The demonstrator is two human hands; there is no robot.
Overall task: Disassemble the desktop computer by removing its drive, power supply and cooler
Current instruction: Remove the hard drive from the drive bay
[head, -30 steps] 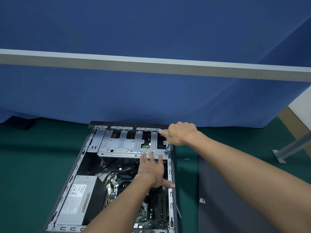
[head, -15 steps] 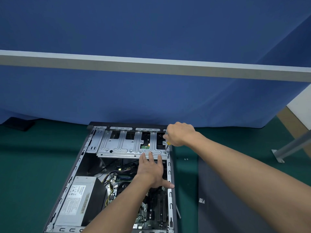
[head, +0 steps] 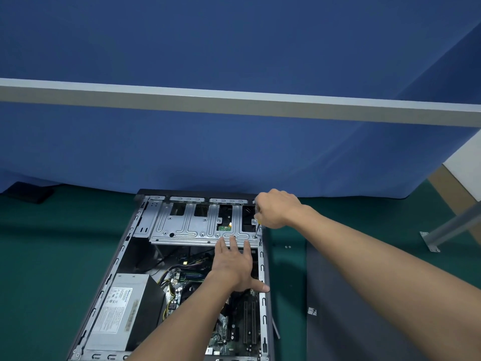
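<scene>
Two hands: left (head: 234, 264) spread on drive cage (head: 182, 225), right (head: 276, 208) round upright, tip-down screwdriver (head: 257, 228).

The computer case (head: 263, 282) lay open on the table (head: 52, 256). Inside, the drive cage (head: 187, 225) sat at the far end, the power supply (head: 117, 308) near left, the circuit board (head: 234, 332) right of it. The side panel (head: 351, 308) lay right of the case. The left hand (head: 234, 264) rested on the cage's near edge; the right hand (head: 276, 208) held a screwdriver (head: 257, 229) at its right corner.
</scene>
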